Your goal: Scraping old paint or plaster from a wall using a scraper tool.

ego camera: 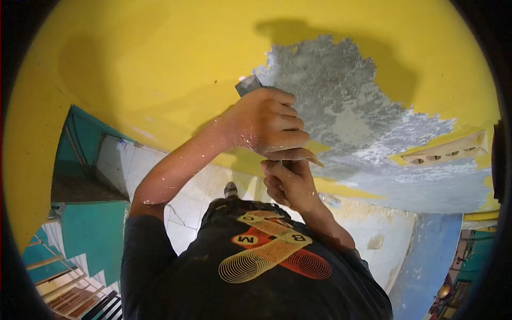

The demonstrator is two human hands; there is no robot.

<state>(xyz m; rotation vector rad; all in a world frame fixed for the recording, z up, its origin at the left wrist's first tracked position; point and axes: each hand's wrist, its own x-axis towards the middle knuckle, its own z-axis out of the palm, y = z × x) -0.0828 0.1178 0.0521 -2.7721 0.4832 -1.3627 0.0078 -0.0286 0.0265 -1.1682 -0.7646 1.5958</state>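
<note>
My left hand (pixel 270 122) is closed, its back towards me, on a dark flat piece (pixel 249 85), perhaps a scraper's blade. That piece sticks out past the index finger, close to the yellow wall (pixel 180 60). Just below, my right hand (pixel 294 184) has bent fingers beneath the left little finger. A tiny pale bit shows by its thumb; whether it grips anything is hidden. To the right of my hands the yellow paint gives way to a rough grey bare patch (pixel 332 92) with ragged edges. Pale specks dot my left forearm.
A multi-socket power outlet strip (pixel 444 154) is on the wall at right, beside the grey patch. Pale floor tiles (pixel 180 224) lie below. At left are a teal wall (pixel 94 236) and a slatted wooden structure (pixel 72 292); a blue surface (pixel 428 256) is at lower right.
</note>
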